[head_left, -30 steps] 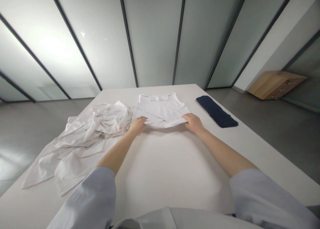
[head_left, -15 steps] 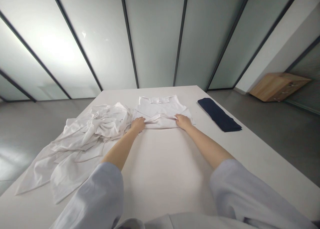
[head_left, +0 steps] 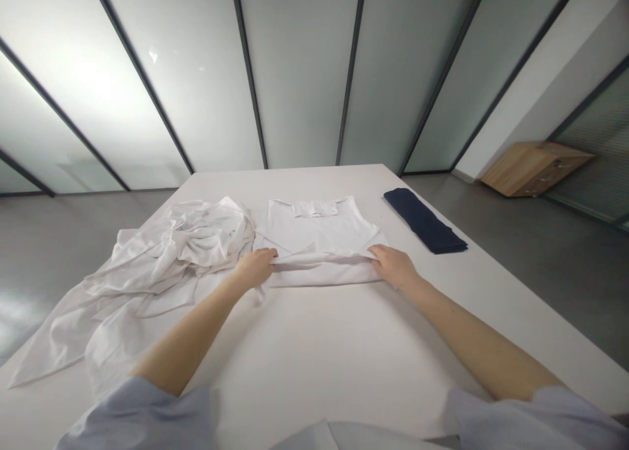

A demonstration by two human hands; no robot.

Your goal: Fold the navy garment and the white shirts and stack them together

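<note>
A white garment point(head_left: 319, 230) lies spread on the table, its lower part folded up into a straight band across the front. At the left end of this fold, my left hand point(head_left: 256, 266) is closed on the fabric. My right hand point(head_left: 394, 265) grips the right end, thumb and fingers pressed on the cloth. The fold's upper edge runs fairly taut between both hands. A short strip of fabric hangs near my left wrist. What kind of garment it is I cannot make out.
To the left, a crumpled heap of white cloth point(head_left: 196, 240) spreads along the table point(head_left: 314, 352), close to my left hand. A folded navy cloth point(head_left: 425, 221) lies near the right edge. A wooden cabinet point(head_left: 533, 168) stands on the floor at far right, beyond the table.
Both hands have come nearer to me and moved farther apart. The garment has slid toward me, and its folded front band is now wider and smoother.
</note>
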